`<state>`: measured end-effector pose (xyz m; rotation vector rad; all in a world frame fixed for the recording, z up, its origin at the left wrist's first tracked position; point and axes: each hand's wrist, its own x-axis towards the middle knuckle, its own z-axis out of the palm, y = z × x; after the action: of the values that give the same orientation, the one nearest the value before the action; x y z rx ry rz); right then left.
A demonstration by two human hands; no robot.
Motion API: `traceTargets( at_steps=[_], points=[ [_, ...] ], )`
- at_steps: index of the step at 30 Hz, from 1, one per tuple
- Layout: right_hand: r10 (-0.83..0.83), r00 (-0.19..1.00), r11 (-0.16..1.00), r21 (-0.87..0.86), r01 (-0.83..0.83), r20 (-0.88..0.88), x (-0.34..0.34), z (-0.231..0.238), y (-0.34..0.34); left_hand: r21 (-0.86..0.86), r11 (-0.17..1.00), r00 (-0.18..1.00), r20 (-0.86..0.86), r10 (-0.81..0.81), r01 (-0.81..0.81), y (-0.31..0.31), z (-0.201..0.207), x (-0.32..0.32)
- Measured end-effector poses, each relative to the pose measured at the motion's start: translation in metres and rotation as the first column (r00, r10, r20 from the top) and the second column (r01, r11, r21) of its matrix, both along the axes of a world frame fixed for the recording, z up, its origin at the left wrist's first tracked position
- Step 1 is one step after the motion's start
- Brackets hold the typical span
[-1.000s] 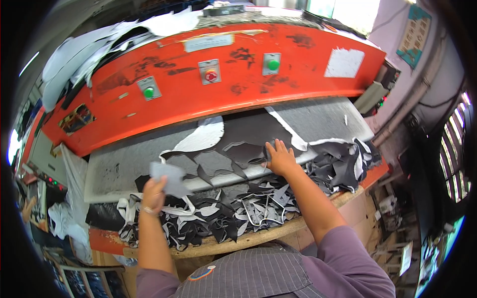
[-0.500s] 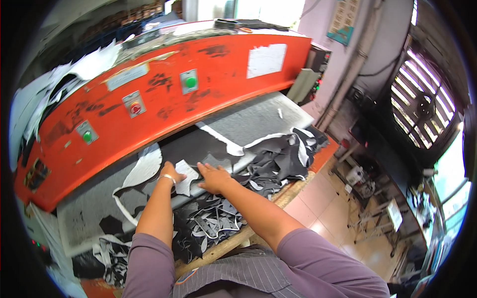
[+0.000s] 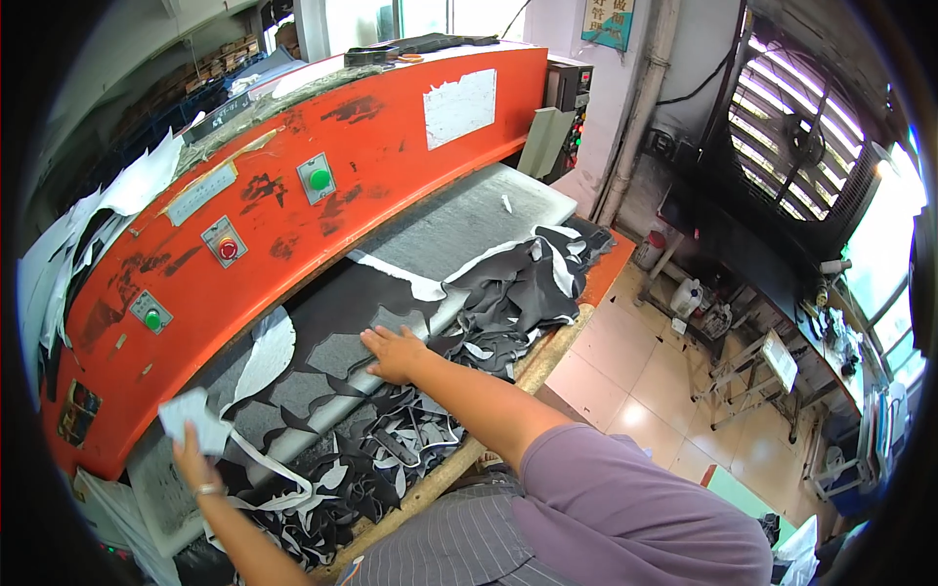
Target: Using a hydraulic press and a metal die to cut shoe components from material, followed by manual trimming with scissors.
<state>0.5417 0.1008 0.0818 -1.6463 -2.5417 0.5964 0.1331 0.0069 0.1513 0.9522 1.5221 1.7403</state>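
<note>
My left hand [image 3: 193, 463] is raised over the left end of the grey bed and grips a white cut piece [image 3: 196, 420], blurred by motion. It looks like sheet material; which kind I cannot tell. Farther right, my right hand [image 3: 395, 355] rests with fingers stretched on a dark sheet [image 3: 344, 298], beside a grey cut-out gap. The sheet is white on its other side, seen where a flap [image 3: 266, 354] is turned over. It lies on the grey cutting bed [image 3: 459, 227] under the orange press beam [image 3: 376, 142].
Dark and white scraps [image 3: 396, 444] heap along the bed's front, above a wooden rail [image 3: 440, 476]. A crumpled dark sheet [image 3: 513, 293] hangs over the bed's right part. Green and red buttons [image 3: 228, 249] sit on the beam. White sheets [image 3: 107, 210] are piled at far left.
My left hand has lifted the white piece off the sheet and carried it left. My right hand stays on the sheet. The view has shifted to the right.
</note>
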Motion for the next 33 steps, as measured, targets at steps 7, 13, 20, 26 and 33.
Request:
traceTargets(
  at_steps=[7, 13, 20, 26, 33],
  points=[
    [0.035, 0.986, 0.994, 0.109, -0.017, -0.160, 0.045, -0.001, -0.033, -0.100, 0.544, 0.216, -0.964, 0.153, -0.833, -0.161, -0.100, -0.219],
    [-0.852, 0.517, 0.464, 0.341, 0.818, -0.080, 0.207, 0.011, -0.058, -0.170, 0.909, 0.610, -0.785, 0.108, -0.380, -0.099, -0.087, -0.159],
    [-0.854, 0.481, 0.494, -0.020, 0.869, -0.200, 0.256, -0.018, -0.075, -0.151, 0.974, 0.714, -0.662, -0.228, 0.171, 0.004, -0.027, 0.067],
    [-0.768, 0.550, 0.598, -0.062, 0.799, -0.328, 0.253, -0.003, -0.081, -0.193, 0.646, 0.602, -0.242, -0.761, 0.739, 0.031, -0.033, 0.214],
    [-0.685, 0.524, 0.625, -0.038, 0.780, -0.506, 0.305, -0.005, -0.065, -0.344, 0.400, 0.408, -0.053, -0.912, 0.849, 0.028, -0.029, 0.309]
  ],
)
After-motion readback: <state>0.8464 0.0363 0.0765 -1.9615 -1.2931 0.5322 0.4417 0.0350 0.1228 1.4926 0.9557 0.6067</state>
